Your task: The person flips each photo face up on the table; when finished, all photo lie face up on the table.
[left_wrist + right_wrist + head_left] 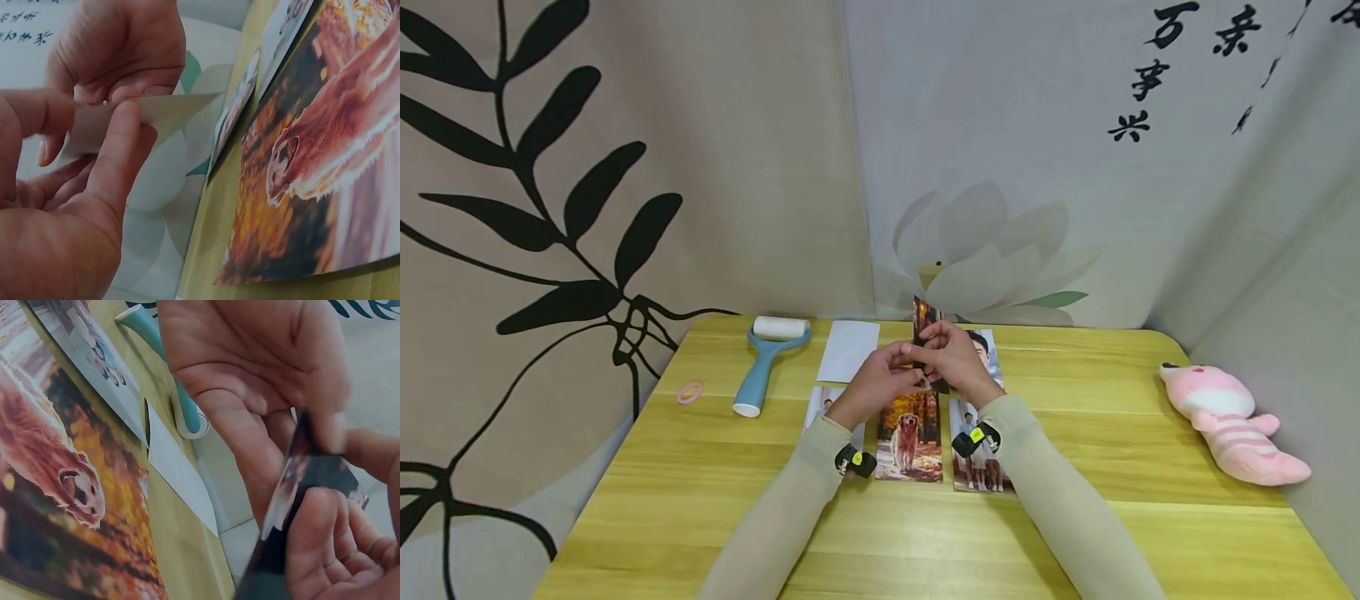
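Note:
Above the middle of the table, both hands pinch a dark photo print (927,314) held on edge, its pale back (169,112) turned to the left wrist view. My left hand (880,385) grips it near the lower left, fingers bent around the edge. On its other side my right hand (961,360) holds it between thumb and fingers. Just below the hands lies a photo of a brown dog (908,437) among autumn leaves. A group photo (981,475) lies right of it, partly under the right wrist; another photo (815,406) is half hidden by the left hand.
A white card (848,350) and a portrait photo (992,354) lie at the back. Farther left are a blue-handled lint roller (758,379) and a pink ring (689,393). A pink plush toy (1232,425) lies at the right edge. Curtains stand behind the table (880,542).

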Available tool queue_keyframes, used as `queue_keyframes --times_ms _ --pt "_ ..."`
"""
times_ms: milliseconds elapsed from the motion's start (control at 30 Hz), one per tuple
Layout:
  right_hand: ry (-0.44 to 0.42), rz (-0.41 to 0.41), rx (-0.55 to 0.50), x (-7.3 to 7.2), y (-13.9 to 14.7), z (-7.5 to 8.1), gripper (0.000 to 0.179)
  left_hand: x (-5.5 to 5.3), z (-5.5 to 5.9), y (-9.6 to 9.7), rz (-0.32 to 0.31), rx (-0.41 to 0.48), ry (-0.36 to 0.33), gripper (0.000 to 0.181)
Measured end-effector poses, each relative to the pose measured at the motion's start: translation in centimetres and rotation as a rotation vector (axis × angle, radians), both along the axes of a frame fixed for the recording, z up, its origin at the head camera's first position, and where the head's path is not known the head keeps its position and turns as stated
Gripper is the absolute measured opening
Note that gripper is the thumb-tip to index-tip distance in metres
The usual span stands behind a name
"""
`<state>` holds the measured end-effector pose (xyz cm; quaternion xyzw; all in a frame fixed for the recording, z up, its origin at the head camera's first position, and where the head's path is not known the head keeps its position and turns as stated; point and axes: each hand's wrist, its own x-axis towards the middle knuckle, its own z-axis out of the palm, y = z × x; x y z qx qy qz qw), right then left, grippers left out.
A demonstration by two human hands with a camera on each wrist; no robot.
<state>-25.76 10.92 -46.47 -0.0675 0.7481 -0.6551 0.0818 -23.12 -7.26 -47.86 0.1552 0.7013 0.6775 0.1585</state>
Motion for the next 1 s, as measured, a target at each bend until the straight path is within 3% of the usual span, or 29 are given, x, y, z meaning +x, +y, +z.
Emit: queue_keyframes --times_ms 200,567,733,1000 --pt "0.024 -0.018 0.002 0.0 0.4 -0.1 0.04 -0.2 -0.1 0.3 0.036 0.019 -0.02 0.056" --pt "0.068 -0.092 0.043 -0.3 2.1 -0.7 0.033 -0.6 -0.5 -0.3 0.103 0.049 -0.076 0.05" --pt "0.079 -0.129 0.077 -0.4 3.1 -1.3 0.035 -0.9 -1.1 -1.0 0.145 0.048 -0.09 0.052" --pt "0.055 -0.16 0.105 -0.7 4.2 -1.8 0.044 -1.3 -2.0 -1.7 0.177 0.131 -0.136 0.05"
